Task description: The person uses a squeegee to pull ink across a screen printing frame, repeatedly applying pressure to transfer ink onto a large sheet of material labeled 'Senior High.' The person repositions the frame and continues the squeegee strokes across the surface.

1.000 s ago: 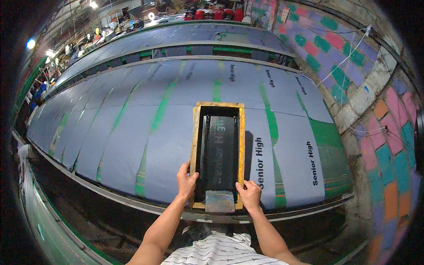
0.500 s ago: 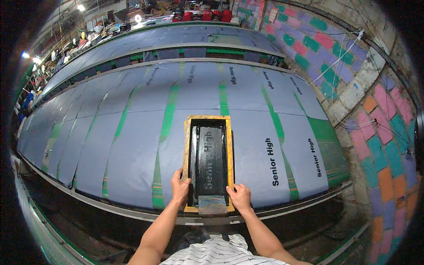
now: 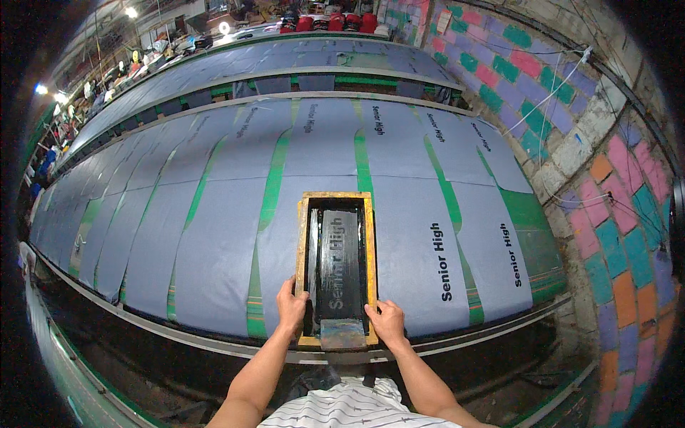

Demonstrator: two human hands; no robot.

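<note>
Now, left hand (image 3: 290,305): closed on the left rail of the yellow-edged frame (image 3: 370,250), thumb over the rail, fingers curled at its outer side, some fingertips hidden.
Right hand (image 3: 387,321): pinching the right rail near its near end, thumb side against the wood, rest of the fingers folded inward.
Yellow-edged frame: lengthwise over the cloth panels (image 3: 221,228), between both hands, near end at the near edge of the green table (image 3: 528,214); cannot tell whether touching cloth all along.
Dark mesh (image 3: 332,235): inside the frame, streaked black along the sides, with paler lettering down the middle.
Flat greyish blade (image 3: 342,334): at the near end of the frame, leaning across the near rail.
Cloth panels: grey-blue, laid side by side in a near and a far row, green strips showing between.
Black lettering (image 3: 441,262): on two near panels right of the frame, also along the far row.
Beyond: second long table (image 3: 285,57) on the far side, red items (image 3: 335,23) farther still.
Right side: wall (image 3: 635,246) of multicoloured painted blocks.
</note>
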